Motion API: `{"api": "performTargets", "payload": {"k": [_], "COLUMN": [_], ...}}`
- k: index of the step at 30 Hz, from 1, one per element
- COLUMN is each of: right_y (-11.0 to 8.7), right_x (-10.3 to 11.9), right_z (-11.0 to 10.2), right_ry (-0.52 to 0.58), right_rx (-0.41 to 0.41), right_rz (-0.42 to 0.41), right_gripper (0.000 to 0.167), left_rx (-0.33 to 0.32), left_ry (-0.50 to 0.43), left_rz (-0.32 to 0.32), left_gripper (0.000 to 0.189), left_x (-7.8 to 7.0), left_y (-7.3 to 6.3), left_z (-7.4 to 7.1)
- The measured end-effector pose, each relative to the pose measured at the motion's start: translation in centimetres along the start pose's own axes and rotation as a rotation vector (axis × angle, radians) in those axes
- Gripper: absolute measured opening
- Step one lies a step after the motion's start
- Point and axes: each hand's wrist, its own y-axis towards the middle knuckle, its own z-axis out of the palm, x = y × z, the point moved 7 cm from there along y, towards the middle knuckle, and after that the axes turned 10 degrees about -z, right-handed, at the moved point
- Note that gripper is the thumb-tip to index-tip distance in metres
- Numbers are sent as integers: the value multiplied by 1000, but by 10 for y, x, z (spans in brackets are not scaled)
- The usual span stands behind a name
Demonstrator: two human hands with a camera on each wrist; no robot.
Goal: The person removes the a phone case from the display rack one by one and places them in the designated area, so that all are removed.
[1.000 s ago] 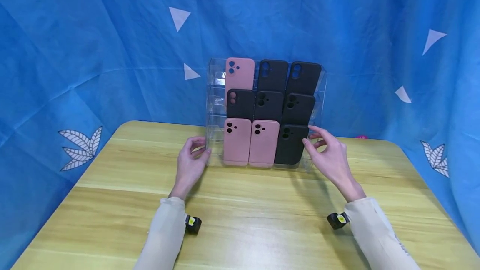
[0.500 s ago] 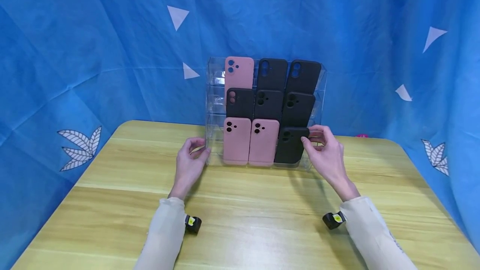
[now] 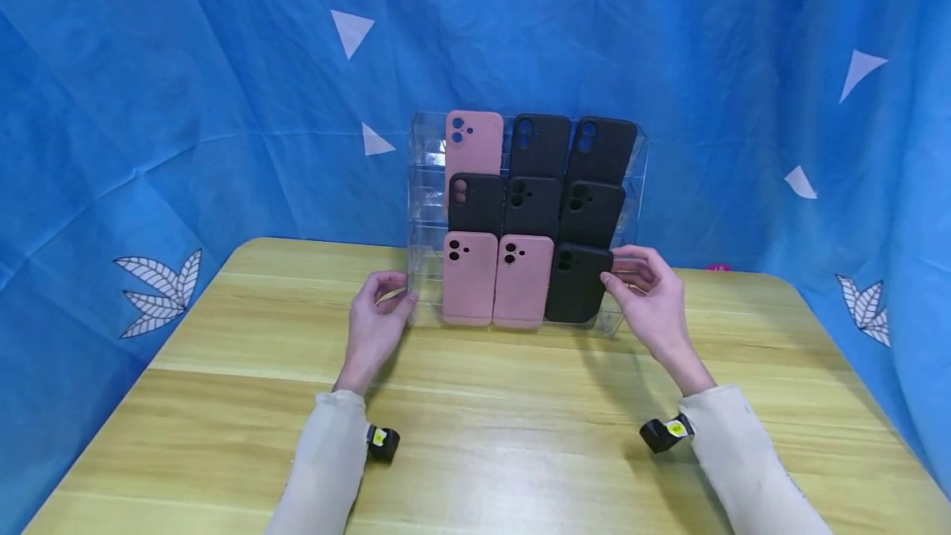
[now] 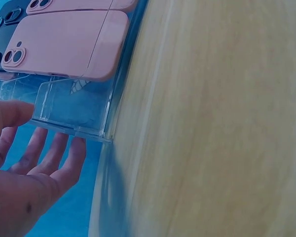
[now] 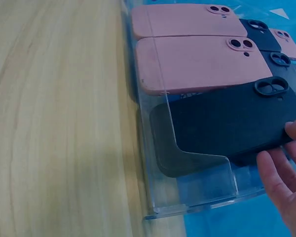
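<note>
Black phone case (image 3: 579,287): bottom tier of the clear display stand (image 3: 427,283), at the stand's right end; lower end behind the clear front lip; whether it touches the tier floor, cannot tell.
Long axis: runs up the stand's face, top leaning slightly toward the stand's right side.
Right hand (image 3: 657,302): beside the stand's right end, the nearer hand; thumb on the case's front, fingers behind, pinching its upper right edge; case body lies leftward and down from that pinch.
Left hand (image 3: 376,316): at the stand's left end, thumb and fingers gripping its side.
Pink phone cases (image 3: 523,281): two, bottom tier, left and centre of the stand.
Upper tiers: six more cases, five black, one pink.
Wooden table (image 3: 475,428): under the stand.
Blue curtain (image 3: 223,64): behind the stand.
</note>
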Motion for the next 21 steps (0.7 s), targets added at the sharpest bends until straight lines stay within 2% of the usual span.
{"api": "performTargets", "payload": {"k": [9,16,21], "right_y": [5,12,15], "right_x": [7,20,26], "right_z": [-5,-15,-24], "right_ry": [66,104,177], "right_rx": [-20,-87,-146], "right_rz": [-25,-59,-67], "right_gripper": [32,34,34], "left_rx": [10,9,11], "left_ry": [-16,-12,-6], "left_rz": [3,4,-2], "left_gripper": [30,29,30], "left_x": [1,1,2], "left_y": [1,2,2], "left_z": [1,0,-1]}}
